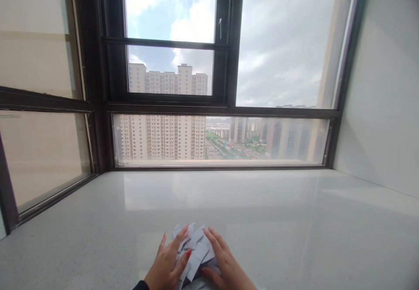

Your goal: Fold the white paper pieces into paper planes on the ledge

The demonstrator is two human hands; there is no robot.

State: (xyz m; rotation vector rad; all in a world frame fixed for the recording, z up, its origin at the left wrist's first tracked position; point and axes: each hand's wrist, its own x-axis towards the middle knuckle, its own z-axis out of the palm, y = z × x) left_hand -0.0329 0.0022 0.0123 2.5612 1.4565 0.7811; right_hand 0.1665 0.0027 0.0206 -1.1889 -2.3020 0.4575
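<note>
A loose pile of white paper pieces (197,251) lies on the pale, glossy sill (278,229) at the bottom centre of the head view. My left hand (170,259) rests against the pile's left side, fingers spread and touching the upper pieces. On the right side, my right hand (224,261) cups the pile with its fingers apart and its thumb low by the paper. The pieces overlap at different angles between both hands. The lower part of the pile is cut off by the frame's bottom edge.
Dark-framed windows (222,112) stand behind the sill, with tall buildings (170,137) outside. Another window (46,150) borders the left side. A white wall (382,98) rises on the right.
</note>
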